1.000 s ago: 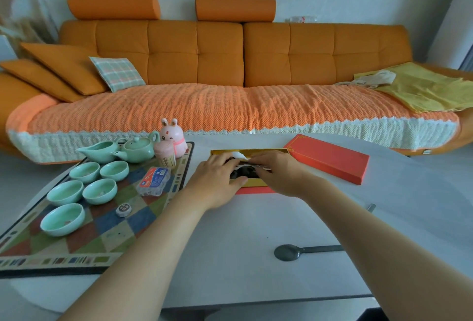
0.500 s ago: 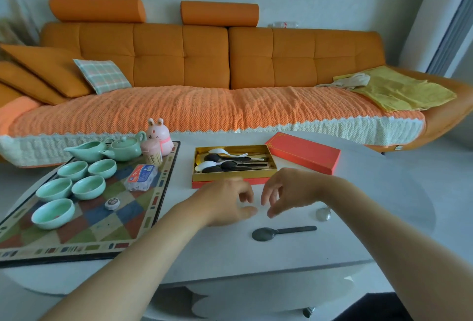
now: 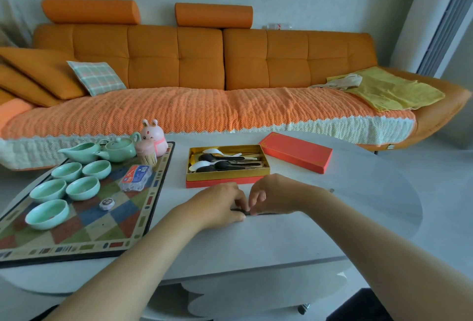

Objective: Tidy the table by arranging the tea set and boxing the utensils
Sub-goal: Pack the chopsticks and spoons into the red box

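Both forearms are reaching in from the near edge of the table (image 3: 256, 244) and converging toward its middle. The left hand (image 3: 220, 205) and the right hand (image 3: 277, 196) are meeting almost fingertip to fingertip over a black spoon (image 3: 263, 214), which is lying flat on the table top between the near edge and the utensil box (image 3: 225, 172). Only a thin dark strip of the spoon is showing beneath the fingers; its long axis is running left to right, roughly parallel to the near edge. Both hands are arching palm-down with fingers curled, and the fingertips of each are pinching the spoon where they meet; which end is the bowl cannot be told. The box is sitting directly beyond the hands, open, with several black and white spoons already lying in it along the same left-to-right axis, so the lift appears to call for a short carry away from the body with no turn. The red lid (image 3: 297, 151) is lying just right of the box, toward the far edge. Along the left edge, the tea cups (image 3: 83, 188) and teapot (image 3: 120, 147) are standing on the patterned tray (image 3: 156, 192).
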Action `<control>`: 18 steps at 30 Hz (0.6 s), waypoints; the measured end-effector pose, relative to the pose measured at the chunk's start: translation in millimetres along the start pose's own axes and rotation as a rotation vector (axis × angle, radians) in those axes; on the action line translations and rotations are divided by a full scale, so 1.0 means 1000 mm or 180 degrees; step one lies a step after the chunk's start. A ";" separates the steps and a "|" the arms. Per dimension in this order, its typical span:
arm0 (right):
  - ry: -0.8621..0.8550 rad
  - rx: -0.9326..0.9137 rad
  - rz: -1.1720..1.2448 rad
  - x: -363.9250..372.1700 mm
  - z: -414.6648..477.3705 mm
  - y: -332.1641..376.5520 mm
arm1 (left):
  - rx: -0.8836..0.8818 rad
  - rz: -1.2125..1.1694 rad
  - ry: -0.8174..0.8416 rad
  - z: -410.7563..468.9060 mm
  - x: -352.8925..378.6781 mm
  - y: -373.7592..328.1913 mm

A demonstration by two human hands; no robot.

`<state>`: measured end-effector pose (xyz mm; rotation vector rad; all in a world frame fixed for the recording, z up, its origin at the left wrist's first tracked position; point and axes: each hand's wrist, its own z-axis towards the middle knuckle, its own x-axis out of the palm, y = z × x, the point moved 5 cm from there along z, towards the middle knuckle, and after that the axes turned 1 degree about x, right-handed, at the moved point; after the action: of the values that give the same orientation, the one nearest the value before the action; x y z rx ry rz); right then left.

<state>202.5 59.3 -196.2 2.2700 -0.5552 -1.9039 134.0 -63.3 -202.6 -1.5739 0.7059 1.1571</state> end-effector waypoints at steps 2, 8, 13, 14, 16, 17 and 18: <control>-0.0021 -0.0024 0.0012 -0.001 0.004 0.001 | -0.0100 -0.0116 -0.0034 0.001 -0.002 0.011; -0.0431 -0.0055 0.0046 -0.010 0.025 0.002 | -0.0192 -0.0539 -0.0541 0.002 -0.027 0.042; -0.1328 -0.0042 0.0400 -0.035 0.046 0.007 | -0.0231 -0.0481 -0.1564 0.004 -0.062 0.063; -0.1474 -0.0023 0.0459 -0.039 0.050 0.008 | -0.0245 -0.0398 -0.1723 0.005 -0.066 0.067; -0.1725 0.0010 0.0525 -0.047 0.059 0.007 | -0.0288 -0.0277 -0.1896 0.008 -0.071 0.074; -0.1826 0.0052 0.0570 -0.050 0.064 0.006 | -0.0314 -0.0196 -0.1910 0.011 -0.071 0.077; -0.1912 0.0117 0.0613 -0.053 0.069 0.004 | -0.0339 -0.0095 -0.1893 0.013 -0.071 0.080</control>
<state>127.3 83.8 -159.9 1.5566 -0.8397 -2.4688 33.7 -83.3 -167.7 -1.2195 0.2281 1.5605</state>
